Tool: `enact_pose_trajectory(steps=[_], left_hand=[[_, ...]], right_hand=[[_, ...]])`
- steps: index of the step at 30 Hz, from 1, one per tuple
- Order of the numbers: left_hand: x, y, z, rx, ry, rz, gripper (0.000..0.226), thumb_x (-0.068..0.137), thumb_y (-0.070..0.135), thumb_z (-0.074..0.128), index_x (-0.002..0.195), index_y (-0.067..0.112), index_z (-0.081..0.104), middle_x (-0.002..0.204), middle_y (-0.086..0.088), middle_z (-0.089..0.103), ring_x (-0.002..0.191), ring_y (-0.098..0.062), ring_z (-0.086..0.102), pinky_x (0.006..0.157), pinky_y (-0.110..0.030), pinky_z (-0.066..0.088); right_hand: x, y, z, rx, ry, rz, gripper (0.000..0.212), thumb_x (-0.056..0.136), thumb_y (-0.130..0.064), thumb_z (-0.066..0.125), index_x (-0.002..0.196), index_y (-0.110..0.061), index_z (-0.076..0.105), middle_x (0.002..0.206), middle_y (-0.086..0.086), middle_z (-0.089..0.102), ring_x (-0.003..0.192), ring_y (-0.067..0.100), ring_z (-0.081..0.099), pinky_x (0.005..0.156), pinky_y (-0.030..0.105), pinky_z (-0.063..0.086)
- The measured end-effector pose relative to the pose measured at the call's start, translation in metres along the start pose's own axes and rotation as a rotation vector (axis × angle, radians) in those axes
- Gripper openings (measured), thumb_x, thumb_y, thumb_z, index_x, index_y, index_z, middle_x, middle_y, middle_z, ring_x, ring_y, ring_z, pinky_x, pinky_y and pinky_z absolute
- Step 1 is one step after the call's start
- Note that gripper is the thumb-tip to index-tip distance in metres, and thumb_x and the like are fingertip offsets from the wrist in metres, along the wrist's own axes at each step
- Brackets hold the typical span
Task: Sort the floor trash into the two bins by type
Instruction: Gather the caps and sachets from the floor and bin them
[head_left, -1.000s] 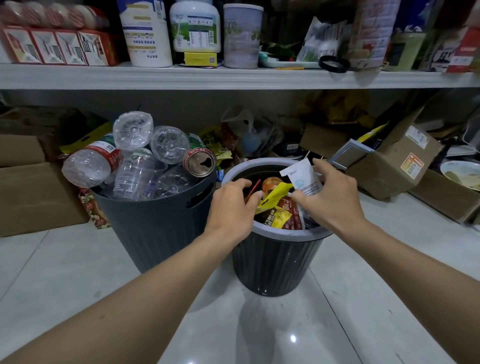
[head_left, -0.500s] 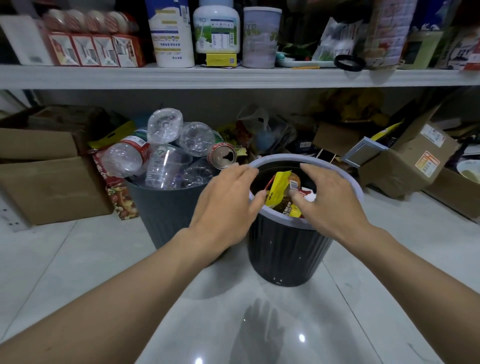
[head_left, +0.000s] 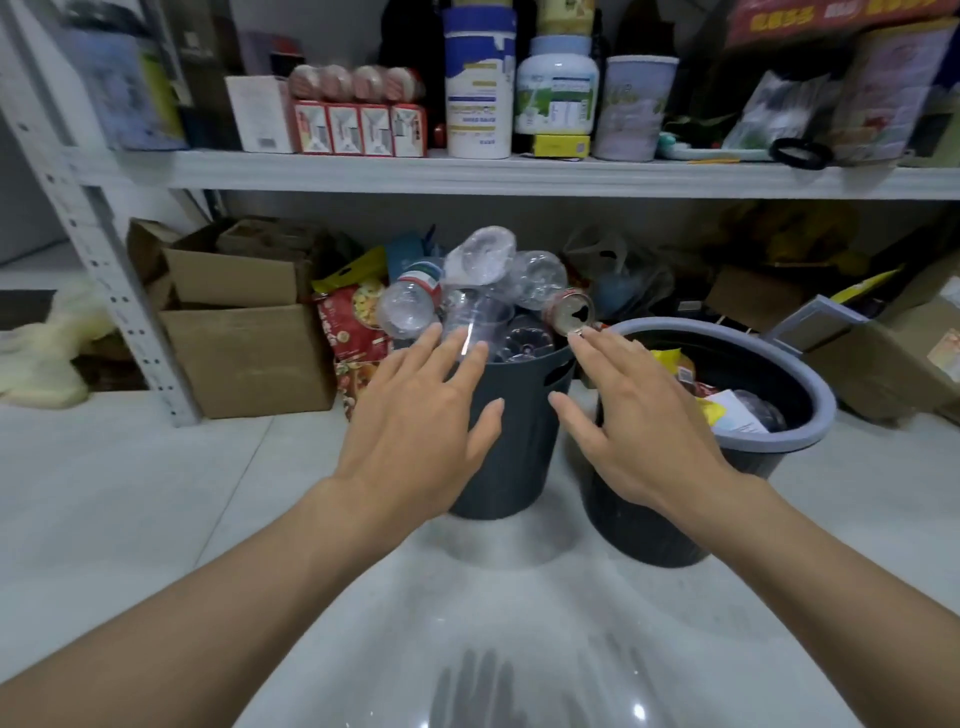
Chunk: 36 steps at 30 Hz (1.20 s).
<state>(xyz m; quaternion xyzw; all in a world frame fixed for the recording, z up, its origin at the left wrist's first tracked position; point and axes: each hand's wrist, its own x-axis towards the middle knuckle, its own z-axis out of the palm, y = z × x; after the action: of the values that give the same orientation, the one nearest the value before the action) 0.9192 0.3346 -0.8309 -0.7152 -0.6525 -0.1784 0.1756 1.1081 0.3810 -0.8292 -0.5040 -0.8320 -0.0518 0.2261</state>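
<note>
A glossy pale tiled floor (head_left: 130, 493) reflects bright light spots. A white metal shelf (head_left: 467, 174) holds jars (head_left: 556, 88) above cardboard boxes (head_left: 249, 353).

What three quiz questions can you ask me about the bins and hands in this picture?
1. True or false: the left hand and the right hand each hold a piece of trash.
2. Fill in: the yellow wrapper lies in the right bin, whose rim is ___.
3. Pick one: the clear bottles and the can sit in A) the left bin, B) the right bin, C) a cardboard box.

Key: 1 false, both hands are empty with fingers spread; 2 grey; 3 A.
</note>
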Motion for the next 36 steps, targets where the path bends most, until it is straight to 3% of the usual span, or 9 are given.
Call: enact_pose_trajectory(steps=[8, 20, 24, 33, 36], left_hand=[[-0.066, -0.08, -0.019, 0.059, -0.099, -0.053, 0.06, 0.098, 0.052, 0.03, 0.149, 0.02, 0.031, 0.156, -0.002, 0.029, 0.147, -0.02, 0.019, 0.116, -0.035, 0.021], [-0.171, -0.186, -0.027, 0.034, -0.241, -0.199, 0.063, 0.098, 0.053, 0.027, 0.153, 0.021, 0.021, 0.16, -0.004, 0.019, 0.148, -0.02, 0.011, 0.118, -0.035, 0.015], [-0.208, -0.209, -0.025, 0.022, -0.326, -0.196, 0.063, 0.099, 0.052, 0.021, 0.154, 0.023, 0.013, 0.161, -0.003, 0.011, 0.149, -0.02, 0.005, 0.119, -0.036, 0.011], [-0.281, -0.237, 0.002, 0.026, -0.405, -0.19, 0.06, 0.095, 0.046, 0.035, 0.143, 0.01, 0.044, 0.147, -0.016, 0.044, 0.139, -0.032, 0.036, 0.11, -0.044, 0.033], [-0.298, -0.236, 0.011, 0.002, -0.468, -0.165, 0.062, 0.097, 0.047, 0.03, 0.15, 0.014, 0.028, 0.156, -0.012, 0.028, 0.146, -0.028, 0.021, 0.116, -0.041, 0.023]], right_hand=[[-0.007, -0.102, 0.036, 0.019, -0.115, -0.106, 0.066, 0.1, -0.05, 0.034, 0.155, -0.019, 0.013, 0.162, 0.001, 0.011, 0.149, 0.016, 0.007, 0.119, 0.028, 0.0], [-0.026, -0.245, 0.091, 0.045, -0.319, -0.213, 0.066, 0.1, -0.053, 0.032, 0.155, -0.024, 0.01, 0.163, 0.0, 0.008, 0.15, 0.017, 0.005, 0.118, 0.03, 0.004], [-0.044, -0.282, 0.108, 0.052, -0.385, -0.247, 0.066, 0.1, -0.052, 0.032, 0.155, -0.026, 0.005, 0.163, -0.002, 0.005, 0.15, 0.017, 0.003, 0.11, 0.025, -0.003], [-0.086, -0.319, 0.144, 0.078, -0.486, -0.233, 0.066, 0.101, -0.049, 0.032, 0.155, -0.023, 0.006, 0.163, -0.001, 0.007, 0.149, 0.016, 0.005, 0.118, 0.027, 0.005], [-0.103, -0.318, 0.155, 0.081, -0.528, -0.232, 0.066, 0.101, -0.048, 0.033, 0.155, -0.022, 0.006, 0.163, -0.001, 0.008, 0.15, 0.016, 0.006, 0.118, 0.027, 0.006]])
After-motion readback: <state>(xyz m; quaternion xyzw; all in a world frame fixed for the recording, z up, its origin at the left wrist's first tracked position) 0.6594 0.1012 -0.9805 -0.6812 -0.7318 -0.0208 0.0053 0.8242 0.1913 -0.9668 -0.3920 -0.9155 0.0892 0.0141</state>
